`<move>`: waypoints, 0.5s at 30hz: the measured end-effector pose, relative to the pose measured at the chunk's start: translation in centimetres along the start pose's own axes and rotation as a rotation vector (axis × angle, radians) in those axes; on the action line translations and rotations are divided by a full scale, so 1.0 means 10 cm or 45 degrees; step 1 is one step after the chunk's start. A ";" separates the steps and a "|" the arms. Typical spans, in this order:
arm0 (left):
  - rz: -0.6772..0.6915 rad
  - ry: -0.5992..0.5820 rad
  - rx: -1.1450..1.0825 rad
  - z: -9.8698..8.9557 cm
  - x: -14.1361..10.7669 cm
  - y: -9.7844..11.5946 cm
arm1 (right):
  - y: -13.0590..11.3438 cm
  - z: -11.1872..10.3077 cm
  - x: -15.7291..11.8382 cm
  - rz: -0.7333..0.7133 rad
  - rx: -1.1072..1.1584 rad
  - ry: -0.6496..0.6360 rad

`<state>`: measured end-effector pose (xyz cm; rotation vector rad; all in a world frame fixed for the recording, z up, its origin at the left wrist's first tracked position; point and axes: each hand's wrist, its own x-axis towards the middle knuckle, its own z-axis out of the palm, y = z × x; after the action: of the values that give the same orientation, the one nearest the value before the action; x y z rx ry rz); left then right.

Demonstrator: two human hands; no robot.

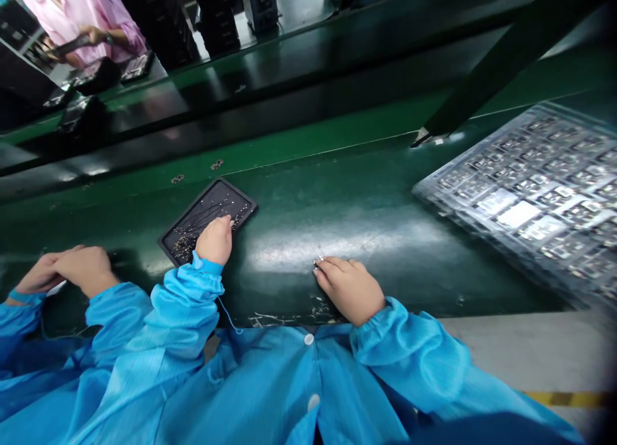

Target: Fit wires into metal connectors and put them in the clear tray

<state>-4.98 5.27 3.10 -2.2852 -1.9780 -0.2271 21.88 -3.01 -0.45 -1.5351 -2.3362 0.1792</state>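
Observation:
My left hand (pixel 215 240) is over the right part of a shallow black tray (pixel 166 244), its fingers drawn together. Thin dark wires (pixel 205 215) with bright tips lie in the tray beside it, and small brass-coloured bits (pixel 183 244) are heaped at its near left. What the fingers pinch, if anything, is hidden. Close to the table's front edge, my right hand (pixel 351 287) rests low over the green surface. A tiny silvery part (pixel 317 261) sits between its thumb and fingertips; its kind is too small to make out.
A clear plastic tray (pixel 434 181) of small electronic parts stands at the right, below a dark slanted post (pixel 477 72). Two small flat pieces (pixel 216 164) lie behind the black tray. A co-worker's hands (pixel 72 268) are at the left. Another person in pink (pixel 91 20) works across the bench.

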 end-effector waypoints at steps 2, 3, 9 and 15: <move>0.125 0.096 -0.025 -0.06 -0.04 0.06 | 0.00 -0.01 0.04 0.062 0.067 -0.042; 0.207 0.140 -0.041 -0.09 -0.06 0.09 | -0.01 -0.03 0.07 0.120 0.119 -0.061; 0.686 0.390 -0.130 -0.25 -0.21 0.37 | -0.21 -0.30 0.34 0.575 0.773 -0.085; 0.976 0.415 -0.222 -0.29 -0.31 0.56 | -0.32 -0.56 0.46 0.740 1.342 -0.291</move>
<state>0.05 0.87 5.44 -2.6941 -0.8735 -0.6488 19.41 -0.55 6.71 -1.5279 -1.3591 1.4922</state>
